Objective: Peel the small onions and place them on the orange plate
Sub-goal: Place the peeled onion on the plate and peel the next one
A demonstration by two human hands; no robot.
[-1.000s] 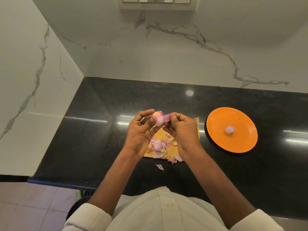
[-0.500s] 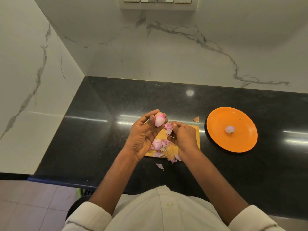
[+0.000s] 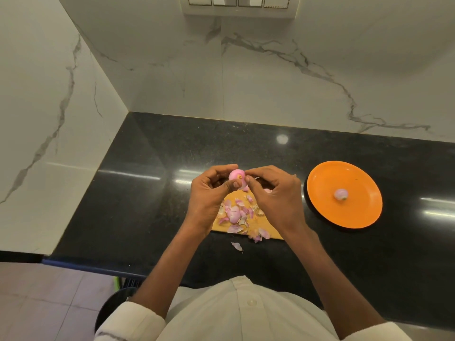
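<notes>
My left hand (image 3: 209, 193) grips a small pink onion (image 3: 235, 175) between thumb and curled fingers, above the far end of a wooden cutting board (image 3: 246, 225). My right hand (image 3: 275, 195) has its thumb and fingertips pinched at the onion's right side, on its skin. Several pink peels (image 3: 235, 214) lie heaped on the board. To the right sits the orange plate (image 3: 344, 168) with one peeled onion (image 3: 341, 193) on it.
Everything rests on a black stone counter (image 3: 160, 193) in a corner of white marble walls. One stray peel (image 3: 236, 246) lies on the counter just in front of the board. The counter's front edge runs close to my body.
My right hand dropped to the board with a piece of peel, then rose back to the onion. My left hand kept hold of the onion.
</notes>
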